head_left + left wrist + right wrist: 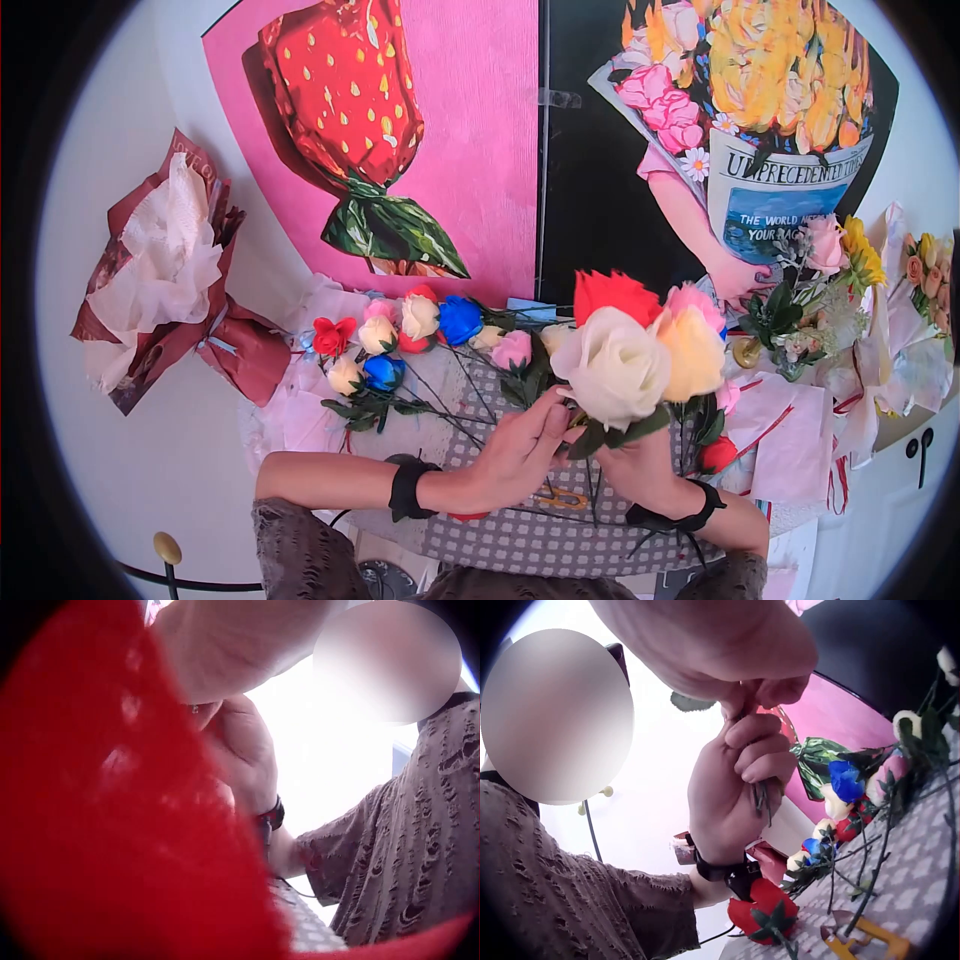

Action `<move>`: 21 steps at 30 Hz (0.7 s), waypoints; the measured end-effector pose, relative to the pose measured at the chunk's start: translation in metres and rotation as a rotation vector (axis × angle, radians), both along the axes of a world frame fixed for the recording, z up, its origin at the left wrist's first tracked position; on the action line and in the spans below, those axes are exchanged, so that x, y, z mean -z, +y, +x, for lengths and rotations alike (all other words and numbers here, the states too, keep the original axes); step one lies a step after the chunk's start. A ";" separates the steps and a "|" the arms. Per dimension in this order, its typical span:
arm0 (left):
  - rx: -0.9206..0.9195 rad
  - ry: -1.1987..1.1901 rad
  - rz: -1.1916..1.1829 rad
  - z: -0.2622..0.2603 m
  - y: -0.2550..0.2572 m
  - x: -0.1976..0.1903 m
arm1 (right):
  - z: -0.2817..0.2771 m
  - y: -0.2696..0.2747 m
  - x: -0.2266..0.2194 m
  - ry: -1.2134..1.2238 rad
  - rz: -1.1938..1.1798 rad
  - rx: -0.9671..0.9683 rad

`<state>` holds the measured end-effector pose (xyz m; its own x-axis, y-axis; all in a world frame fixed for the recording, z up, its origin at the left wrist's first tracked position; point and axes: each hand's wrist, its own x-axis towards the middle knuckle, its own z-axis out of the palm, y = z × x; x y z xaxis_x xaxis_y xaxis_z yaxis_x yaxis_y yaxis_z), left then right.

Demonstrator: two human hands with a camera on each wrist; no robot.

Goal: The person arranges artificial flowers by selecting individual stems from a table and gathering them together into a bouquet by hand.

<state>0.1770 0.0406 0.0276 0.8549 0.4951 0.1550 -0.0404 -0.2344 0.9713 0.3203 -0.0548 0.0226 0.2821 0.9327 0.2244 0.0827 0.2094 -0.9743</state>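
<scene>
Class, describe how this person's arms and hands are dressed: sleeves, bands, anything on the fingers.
The left hand and right hand wear no gloves. The left sleeve and right sleeve are greyish brown, with ragged slits, leaving the forearms uncovered. A black left band and black right band circle the wrists.

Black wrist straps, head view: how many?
2: one strap around the left wrist, the other strap around the right. Both wrists are visible, so neither is hidden.
</scene>
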 end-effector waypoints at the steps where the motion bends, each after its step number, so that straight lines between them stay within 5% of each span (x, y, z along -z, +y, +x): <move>1: -0.043 -0.014 -0.138 0.001 -0.004 -0.001 | 0.001 0.001 -0.001 0.073 -0.055 -0.014; 5: -0.076 -0.072 -0.191 -0.006 -0.016 -0.014 | -0.008 0.002 -0.009 -0.055 0.165 0.250; 7: -0.090 -0.024 -0.251 -0.019 -0.020 -0.029 | -0.011 -0.002 -0.016 -0.026 0.193 0.217; 10: -0.161 -0.021 -0.300 -0.038 -0.030 -0.032 | -0.006 -0.013 -0.015 -0.510 0.365 0.232; 14: -0.295 -0.043 -0.213 -0.046 -0.051 -0.009 | -0.027 -0.030 -0.036 -0.786 0.362 0.144; 17: -0.405 0.072 -0.052 -0.046 -0.066 0.016 | -0.035 -0.032 -0.024 -0.769 0.385 0.193; 19: -0.487 -0.096 0.216 -0.037 -0.079 0.029 | -0.033 -0.041 -0.010 -0.798 0.362 0.185; 21: -0.500 -0.164 0.275 -0.029 -0.087 0.030 | -0.036 -0.053 -0.003 -0.473 0.218 0.158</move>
<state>0.1475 -0.0466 -0.0021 0.4822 0.7545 0.4453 -0.0048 -0.5059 0.8626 0.2846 -0.1076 0.0260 0.2364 0.8050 0.5442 0.5481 0.3520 -0.7587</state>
